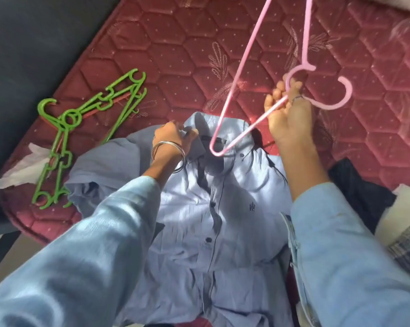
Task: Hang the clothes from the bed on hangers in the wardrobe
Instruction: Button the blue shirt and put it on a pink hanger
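R hand (287,114) clamped on thin pink plastic hanger (240,76) by its hook, hanger's corner dipping into collar of pale-blue button-up shirt (223,208), L hand (174,136) pinching collar's edge alongside.

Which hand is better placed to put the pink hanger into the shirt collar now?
The right hand: it already grips the pink hanger, whose corner sits at the collar of the blue shirt. The left hand holds the collar.

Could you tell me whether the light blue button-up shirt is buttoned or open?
Buttoned: the light blue button-up shirt lies front-up, its placket closed down a row of dark buttons.
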`<state>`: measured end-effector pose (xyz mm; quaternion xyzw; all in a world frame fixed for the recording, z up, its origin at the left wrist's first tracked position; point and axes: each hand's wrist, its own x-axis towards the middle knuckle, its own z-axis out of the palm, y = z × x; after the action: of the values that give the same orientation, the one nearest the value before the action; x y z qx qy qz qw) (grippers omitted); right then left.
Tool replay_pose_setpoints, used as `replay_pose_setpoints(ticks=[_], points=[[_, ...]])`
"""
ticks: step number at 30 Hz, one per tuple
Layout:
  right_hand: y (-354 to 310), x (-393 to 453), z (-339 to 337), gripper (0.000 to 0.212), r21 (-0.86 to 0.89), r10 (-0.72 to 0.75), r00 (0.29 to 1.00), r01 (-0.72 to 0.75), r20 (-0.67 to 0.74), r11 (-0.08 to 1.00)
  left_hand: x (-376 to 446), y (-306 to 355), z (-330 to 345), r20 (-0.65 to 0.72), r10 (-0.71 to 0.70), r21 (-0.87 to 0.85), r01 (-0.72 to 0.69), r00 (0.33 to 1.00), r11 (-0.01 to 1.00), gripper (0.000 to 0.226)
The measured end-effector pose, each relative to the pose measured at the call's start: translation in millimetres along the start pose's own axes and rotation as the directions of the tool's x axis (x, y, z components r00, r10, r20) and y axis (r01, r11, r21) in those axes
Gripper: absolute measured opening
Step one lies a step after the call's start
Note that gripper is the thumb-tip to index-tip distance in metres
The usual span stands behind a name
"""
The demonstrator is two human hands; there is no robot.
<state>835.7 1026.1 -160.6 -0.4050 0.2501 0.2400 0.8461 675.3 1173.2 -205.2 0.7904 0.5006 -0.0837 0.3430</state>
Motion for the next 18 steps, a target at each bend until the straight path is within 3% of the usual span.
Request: replay_pose_setpoints(ticks=[5, 9, 13, 18], points=[[18, 50, 34, 0.015, -0.003, 0.019, 0.998, -0.019, 0.055, 1.000, 32, 15, 17, 0.083, -0.133, 0.185, 0.115, 0.988, 0.976, 0.080], [27, 78, 25, 0.006, -0.220, 0.217, 0.971, -0.191, 0.101, 0.957, 36, 16, 23, 0.011, -0.111, 0.220, 0.106, 0.994, 0.970, 0.057], [32, 78, -1, 0.013, -0.666, 0.398, 0.909, -0.221, 0.123, 0.712, 51, -1, 10, -0.083, -0.163, 0.054, 0.167, 0.983, 0.984, 0.042], [28, 53, -11, 0.009, -0.803, 0.474, 0.873, -0.198, 0.116, 0.562, 57, -12, -13, -0.089, -0.301, -0.274, 0.267, 0.950, 0.924, 0.033]])
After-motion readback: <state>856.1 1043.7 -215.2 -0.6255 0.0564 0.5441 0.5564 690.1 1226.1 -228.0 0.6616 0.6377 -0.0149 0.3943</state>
